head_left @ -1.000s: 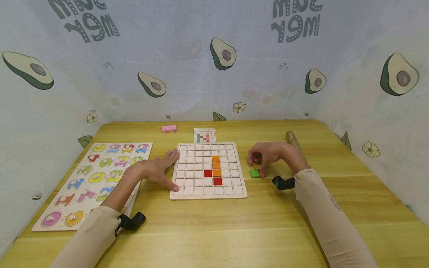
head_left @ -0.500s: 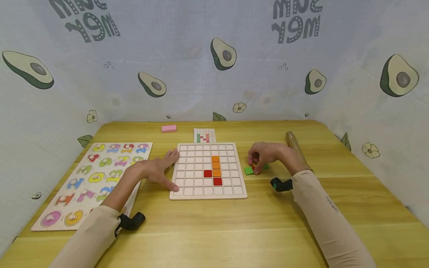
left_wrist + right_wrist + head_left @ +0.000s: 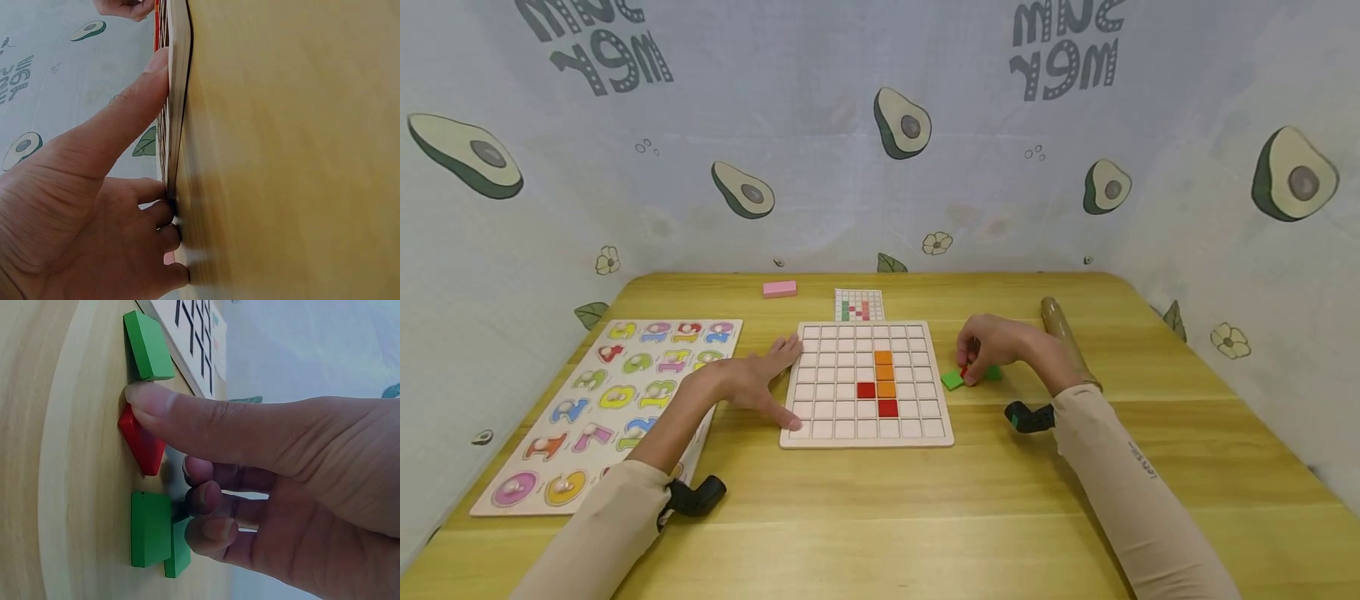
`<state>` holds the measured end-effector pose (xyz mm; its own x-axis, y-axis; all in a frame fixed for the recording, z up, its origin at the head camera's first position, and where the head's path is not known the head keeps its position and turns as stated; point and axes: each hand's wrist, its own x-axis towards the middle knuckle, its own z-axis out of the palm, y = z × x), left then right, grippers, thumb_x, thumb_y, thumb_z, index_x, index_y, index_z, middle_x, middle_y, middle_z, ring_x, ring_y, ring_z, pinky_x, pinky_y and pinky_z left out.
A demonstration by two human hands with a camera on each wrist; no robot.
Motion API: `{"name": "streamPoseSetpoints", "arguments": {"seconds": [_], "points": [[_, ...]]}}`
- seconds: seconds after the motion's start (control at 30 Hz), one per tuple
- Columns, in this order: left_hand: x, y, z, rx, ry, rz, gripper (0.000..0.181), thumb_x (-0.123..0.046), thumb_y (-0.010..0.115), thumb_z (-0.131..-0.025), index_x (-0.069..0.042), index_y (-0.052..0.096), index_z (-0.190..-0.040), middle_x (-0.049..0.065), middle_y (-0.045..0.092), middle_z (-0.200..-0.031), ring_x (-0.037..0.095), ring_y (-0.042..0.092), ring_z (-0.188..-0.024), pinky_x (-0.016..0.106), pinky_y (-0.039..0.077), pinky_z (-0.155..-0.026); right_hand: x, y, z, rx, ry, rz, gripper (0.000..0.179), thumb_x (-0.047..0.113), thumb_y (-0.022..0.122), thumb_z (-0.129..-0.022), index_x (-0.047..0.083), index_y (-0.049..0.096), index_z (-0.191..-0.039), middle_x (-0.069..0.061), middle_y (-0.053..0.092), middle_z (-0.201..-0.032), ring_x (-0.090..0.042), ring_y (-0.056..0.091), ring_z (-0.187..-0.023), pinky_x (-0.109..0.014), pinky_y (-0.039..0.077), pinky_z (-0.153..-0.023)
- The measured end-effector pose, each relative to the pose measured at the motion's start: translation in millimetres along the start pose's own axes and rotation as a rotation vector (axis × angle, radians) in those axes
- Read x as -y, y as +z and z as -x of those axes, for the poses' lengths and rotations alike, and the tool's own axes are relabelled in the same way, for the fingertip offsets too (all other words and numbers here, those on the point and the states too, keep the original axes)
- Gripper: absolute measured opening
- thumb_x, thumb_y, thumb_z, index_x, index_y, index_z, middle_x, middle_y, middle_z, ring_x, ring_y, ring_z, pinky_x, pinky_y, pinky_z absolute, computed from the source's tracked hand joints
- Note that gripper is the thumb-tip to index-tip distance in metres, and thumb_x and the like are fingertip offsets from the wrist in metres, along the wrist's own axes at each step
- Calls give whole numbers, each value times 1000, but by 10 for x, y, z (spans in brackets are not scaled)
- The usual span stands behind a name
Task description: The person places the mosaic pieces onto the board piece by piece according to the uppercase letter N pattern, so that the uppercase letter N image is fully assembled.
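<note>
A pale grid board (image 3: 865,444) lies mid-table, bearing red (image 3: 866,390) and orange (image 3: 885,372) square tiles. My left hand (image 3: 751,379) rests along its left edge, fingers spread, with the thumb on the near corner. Right of the board, my right hand (image 3: 996,343) pinches a red tile (image 3: 145,447) low over the wood; the index finger is hidden behind the thumb. In the right wrist view, one green tile (image 3: 149,347) is just beyond the thumb tip. Two more green tiles (image 3: 150,528) overlap in that view below the red one.
A small printed pattern card (image 3: 859,305) stands behind the board, with a pink block (image 3: 779,289) to its left. The number puzzle (image 3: 617,396) lies under the left forearm. A brown tube (image 3: 1063,332) lies beyond the right wrist. Patterned cloth (image 3: 820,125) surrounds the table.
My right hand has shifted slightly left. The nearest green tile has slid left toward the board, and the red tile now shows between thumb and fingers. My left hand stays put.
</note>
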<state>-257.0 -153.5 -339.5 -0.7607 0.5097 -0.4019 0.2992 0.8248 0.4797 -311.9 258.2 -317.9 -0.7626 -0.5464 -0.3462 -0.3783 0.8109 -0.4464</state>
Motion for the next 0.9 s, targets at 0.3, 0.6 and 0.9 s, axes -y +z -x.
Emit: {"name": "streamPoseSetpoints", "arguments": {"seconds": [0.3, 0.6, 0.9], "points": [[-12, 8, 10, -3, -11, -16, 130, -57, 86, -88, -11, 0, -175, 11, -14, -180, 55, -5, -162, 74, 8, -126, 60, 12, 30, 2, -8, 15, 20, 7, 91, -87, 2, 73, -93, -6, 66, -89, -17, 56, -81, -31, 51, -75], [-12, -3, 14, -11, -21, -30, 132, -59, 86, -88, -12, -1, -175, 12, -13, -181, 57, -3, -161, 73, 10, -126, 60, 7, 16, -19, -22, 11, 14, 5, 88, -89, 4, 74, -88, -4, 70, -86, -15, 60, -76, -30, 53, -72], [-2, 2, 4, -12, -16, -31, 131, -59, 86, -88, -12, 0, -175, 12, -13, -181, 58, -4, -161, 74, 9, -126, 80, 33, 12, -97, -27, 4, 16, 2, 88, -87, 3, 72, -87, -6, 69, -85, -16, 60, -75, -32, 54, -71]]}}
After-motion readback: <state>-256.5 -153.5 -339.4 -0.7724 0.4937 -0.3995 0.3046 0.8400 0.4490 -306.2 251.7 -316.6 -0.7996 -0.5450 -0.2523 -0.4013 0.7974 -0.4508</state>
